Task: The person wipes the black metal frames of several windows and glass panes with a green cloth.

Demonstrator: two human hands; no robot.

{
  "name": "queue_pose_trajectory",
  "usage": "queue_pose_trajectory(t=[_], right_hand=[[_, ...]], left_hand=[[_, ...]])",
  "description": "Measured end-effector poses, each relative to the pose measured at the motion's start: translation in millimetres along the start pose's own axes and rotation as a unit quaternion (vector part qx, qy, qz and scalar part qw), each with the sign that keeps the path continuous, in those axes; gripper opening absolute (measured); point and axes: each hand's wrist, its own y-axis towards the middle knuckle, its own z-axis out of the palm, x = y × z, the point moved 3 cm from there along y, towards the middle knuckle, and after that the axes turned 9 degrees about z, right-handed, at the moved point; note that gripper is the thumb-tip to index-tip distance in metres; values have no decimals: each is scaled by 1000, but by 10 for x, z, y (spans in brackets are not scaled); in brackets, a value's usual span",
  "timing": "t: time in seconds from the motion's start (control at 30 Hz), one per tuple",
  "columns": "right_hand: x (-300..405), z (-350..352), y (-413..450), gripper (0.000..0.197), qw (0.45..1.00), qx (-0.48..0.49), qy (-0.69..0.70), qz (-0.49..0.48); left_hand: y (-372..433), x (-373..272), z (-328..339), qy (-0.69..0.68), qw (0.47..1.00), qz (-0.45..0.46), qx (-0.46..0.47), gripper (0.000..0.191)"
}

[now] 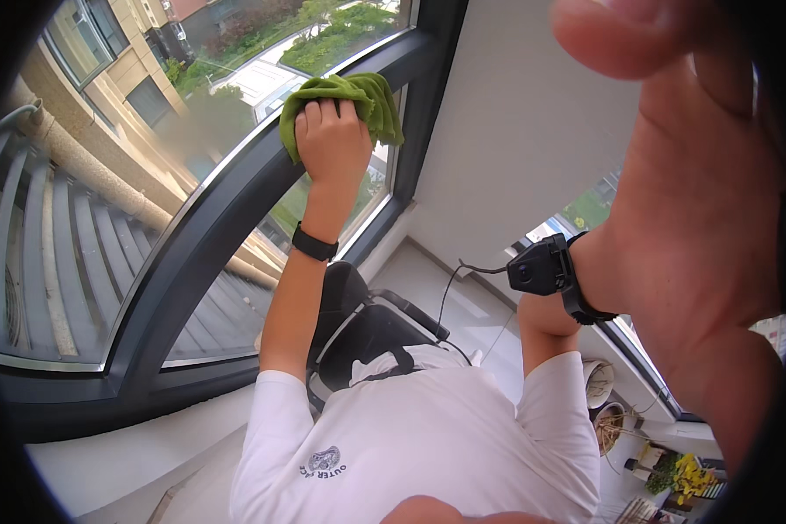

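My left hand (pixel 334 141) grips a bunched green cloth (pixel 380 105) and holds it against the dark window frame rail (pixel 236 196). The fingers are curled into the cloth, and a black band (pixel 314 243) circles that wrist. Glass lies on both sides of the rail. My right hand (pixel 701 196) is raised very near the camera and fills the right side of the view. One fingertip shows large at the top; the other fingers are cut off or dark. On the right wrist sits a small black camera device (pixel 537 268) with a cable.
A black chair (pixel 386 327) stands below, beside the window, on pale floor tiles (pixel 406 268). A plain pale wall (pixel 517 98) rises to the right of the window. Plant pots (pixel 598 383) and yellow flowers (pixel 694 475) are at lower right. Metal slats (pixel 92 249) lie outside the glass.
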Motion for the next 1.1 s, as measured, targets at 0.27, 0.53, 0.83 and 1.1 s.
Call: queue_pose_trajectory(t=[0.27, 0.53, 0.83, 1.1], right_hand=[[213, 202, 1035, 46, 995, -21, 95, -9], [-348, 731, 581, 45, 982, 69, 176, 1], [-449, 895, -19, 45, 962, 96, 257, -7], [-614, 1677, -637, 45, 971, 147, 137, 129]], left_hand=[[-16, 417, -303, -20, 999, -5, 25, 30], [-730, 667, -1142, -6, 999, -48, 5, 19], [-1307, 988, -1972, 98, 988, -108, 54, 27], [-1266, 947, -1910, 111, 984, -133, 46, 24]])
